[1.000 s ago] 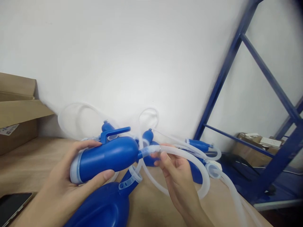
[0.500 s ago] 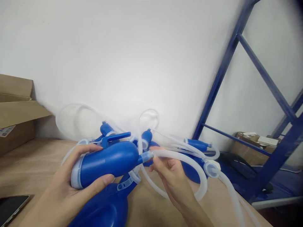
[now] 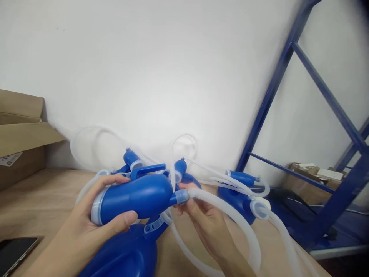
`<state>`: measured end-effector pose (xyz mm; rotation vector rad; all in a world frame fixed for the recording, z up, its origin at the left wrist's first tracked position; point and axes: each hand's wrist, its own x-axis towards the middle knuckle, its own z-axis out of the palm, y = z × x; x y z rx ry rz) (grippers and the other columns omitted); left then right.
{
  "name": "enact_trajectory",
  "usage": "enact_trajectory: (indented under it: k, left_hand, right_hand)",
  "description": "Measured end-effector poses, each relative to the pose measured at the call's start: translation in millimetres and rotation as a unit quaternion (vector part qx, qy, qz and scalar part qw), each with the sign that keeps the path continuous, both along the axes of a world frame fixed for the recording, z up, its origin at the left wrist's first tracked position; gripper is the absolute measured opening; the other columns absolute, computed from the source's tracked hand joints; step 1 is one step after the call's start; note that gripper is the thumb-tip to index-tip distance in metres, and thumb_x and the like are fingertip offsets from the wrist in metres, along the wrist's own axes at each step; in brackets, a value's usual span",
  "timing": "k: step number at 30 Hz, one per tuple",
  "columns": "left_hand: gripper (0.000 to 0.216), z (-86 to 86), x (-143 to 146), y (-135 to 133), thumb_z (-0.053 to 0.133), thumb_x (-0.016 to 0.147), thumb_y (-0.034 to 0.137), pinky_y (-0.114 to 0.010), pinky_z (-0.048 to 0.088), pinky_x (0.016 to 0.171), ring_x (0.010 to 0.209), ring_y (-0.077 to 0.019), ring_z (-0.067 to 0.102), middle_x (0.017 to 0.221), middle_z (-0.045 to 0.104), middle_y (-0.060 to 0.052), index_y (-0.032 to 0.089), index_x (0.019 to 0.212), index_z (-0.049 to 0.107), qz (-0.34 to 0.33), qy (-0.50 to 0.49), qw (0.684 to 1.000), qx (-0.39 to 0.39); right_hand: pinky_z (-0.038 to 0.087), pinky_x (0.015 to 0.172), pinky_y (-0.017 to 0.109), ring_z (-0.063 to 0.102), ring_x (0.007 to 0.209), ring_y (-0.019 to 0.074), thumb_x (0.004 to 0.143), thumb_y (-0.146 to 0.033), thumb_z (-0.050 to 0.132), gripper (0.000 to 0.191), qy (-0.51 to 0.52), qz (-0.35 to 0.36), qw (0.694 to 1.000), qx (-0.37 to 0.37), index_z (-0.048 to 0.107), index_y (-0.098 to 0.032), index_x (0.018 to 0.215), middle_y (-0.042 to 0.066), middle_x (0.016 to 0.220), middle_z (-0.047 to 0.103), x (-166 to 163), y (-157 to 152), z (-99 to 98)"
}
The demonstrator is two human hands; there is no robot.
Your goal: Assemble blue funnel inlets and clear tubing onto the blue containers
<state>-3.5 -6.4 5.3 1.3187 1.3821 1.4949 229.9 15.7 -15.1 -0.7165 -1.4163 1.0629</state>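
Note:
My left hand (image 3: 86, 227) is wrapped round a blue plastic bottle (image 3: 135, 198) held on its side, neck pointing right, a blue bracket on top. My right hand (image 3: 201, 219) pinches a translucent white tube (image 3: 230, 215) right at the bottle's narrow neck (image 3: 181, 197). The tube curves away to the lower right. Under both hands lies another blue bottle (image 3: 127, 254) with a clear clip on its neck. Behind them more blue bottles (image 3: 181, 169) and thin looped tubes (image 3: 95, 134) rest against the white wall.
The wooden table (image 3: 37, 200) holds a phone (image 3: 14, 252) at the lower left and an open cardboard box (image 3: 20, 134) at the far left. A blue metal rack (image 3: 325, 100) stands on the right, with boxes (image 3: 314, 173) behind it.
My right hand has slid left along the tube to the bottle's neck, and the tube end now sits against the neck. The bottle has shifted slightly right.

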Motion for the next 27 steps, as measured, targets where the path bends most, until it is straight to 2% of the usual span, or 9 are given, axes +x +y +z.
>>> enact_trajectory:
  k: [4, 7, 9, 12, 14, 16, 20, 24, 27]
  left_hand:
    - [0.064, -7.1, -4, 5, 0.091, 0.057, 0.061, -0.045, 0.068, 0.056, 0.052, -0.0248, 0.07, 0.083, 0.073, 0.002, 0.039, 0.111, 0.065, -0.007, -0.01, 0.999, 0.031]
    - [0.061, -9.1, -7, 7, 0.089, 0.06, 0.062, -0.044, 0.067, 0.056, 0.053, -0.0247, 0.07, 0.084, 0.072, 0.002, 0.039, 0.111, 0.065, -0.004, 0.007, 0.999, 0.034]
    - [0.065, -8.2, -7, 6, 0.088, 0.06, 0.065, -0.041, 0.067, 0.058, 0.056, -0.0228, 0.07, 0.087, 0.07, 0.003, 0.038, 0.114, 0.063, -0.008, 0.02, 1.0, 0.02]
    - [0.067, -6.1, -5, 4, 0.085, 0.063, 0.069, -0.036, 0.064, 0.059, 0.057, -0.0176, 0.067, 0.096, 0.068, 0.004, 0.037, 0.117, 0.06, -0.022, 0.029, 0.999, 0.006]
    - [0.068, -5.5, -2, 2, 0.085, 0.062, 0.069, -0.032, 0.062, 0.06, 0.061, -0.0166, 0.067, 0.103, 0.068, 0.004, 0.037, 0.116, 0.06, -0.021, 0.036, 0.999, 0.011]
    - [0.07, -6.8, 0, 0, 0.085, 0.061, 0.071, -0.03, 0.061, 0.059, 0.066, -0.0177, 0.068, 0.109, 0.067, 0.003, 0.037, 0.117, 0.06, -0.016, 0.043, 0.999, 0.018]
    - [0.07, -20.4, -5, 3, 0.081, 0.066, 0.076, -0.035, 0.064, 0.068, 0.087, -0.0257, 0.072, 0.116, 0.065, 0.0, 0.036, 0.12, 0.059, 0.004, 0.095, 0.995, 0.037]
    - [0.057, -42.2, -24, 17, 0.077, 0.079, 0.068, -0.046, 0.064, 0.092, 0.115, -0.032, 0.068, 0.125, 0.066, -0.001, 0.04, 0.124, 0.057, 0.026, 0.23, 0.956, 0.183]
    - [0.055, -51.8, -34, 26, 0.075, 0.084, 0.064, -0.052, 0.062, 0.099, 0.116, -0.0332, 0.07, 0.124, 0.069, -0.002, 0.041, 0.129, 0.056, 0.044, 0.313, 0.903, 0.29]
  right_hand:
    - [0.059, 0.1, 0.04, 0.071, 0.094, 0.0227, 0.098, -0.052, 0.07, 0.027, -0.062, -0.051, 0.995, 0.052, 0.08, -0.027, 0.099, 0.002, 0.088, 0.067, 5, 0, 0.3]
    - [0.056, 0.105, 0.039, 0.07, 0.109, 0.0262, 0.096, -0.051, 0.073, 0.025, -0.092, -0.076, 0.991, 0.052, 0.077, -0.027, 0.09, 0.002, 0.089, 0.066, 9, -1, 2.2]
    - [0.059, 0.098, 0.036, 0.07, 0.106, 0.0259, 0.096, -0.052, 0.072, 0.025, -0.109, -0.077, 0.989, 0.056, 0.078, -0.028, 0.094, 0.002, 0.089, 0.066, 11, -2, 4.4]
    - [0.059, 0.082, 0.031, 0.065, 0.081, 0.0191, 0.1, -0.051, 0.068, 0.028, -0.141, -0.065, 0.985, 0.077, 0.079, -0.026, 0.095, 0.0, 0.081, 0.061, 15, -2, 9.1]
    - [0.057, 0.076, 0.029, 0.059, 0.075, 0.0167, 0.1, -0.05, 0.067, 0.03, -0.158, -0.061, 0.982, 0.085, 0.079, -0.025, 0.091, -0.001, 0.079, 0.057, 17, -2, 12.0]
    - [0.055, 0.073, 0.029, 0.058, 0.075, 0.0168, 0.1, -0.048, 0.067, 0.028, -0.165, -0.06, 0.981, 0.087, 0.08, -0.025, 0.092, 0.0, 0.079, 0.056, 18, -1, 13.5]
    - [0.056, 0.077, 0.033, 0.06, 0.077, 0.0189, 0.099, -0.046, 0.069, 0.027, -0.135, -0.023, 0.988, 0.067, 0.082, -0.03, 0.116, 0.0, 0.08, 0.062, 18, 3, 10.8]
    - [0.058, 0.085, 0.038, 0.065, 0.079, 0.0207, 0.094, -0.047, 0.076, 0.033, -0.094, -0.01, 0.995, 0.017, 0.081, -0.033, 0.123, 0.0, 0.078, 0.068, 18, 7, 5.8]
    - [0.059, 0.087, 0.038, 0.067, 0.088, 0.022, 0.092, -0.049, 0.078, 0.033, -0.074, -0.016, 0.997, 0.014, 0.082, -0.034, 0.121, 0.003, 0.092, 0.073, 15, 8, 3.7]
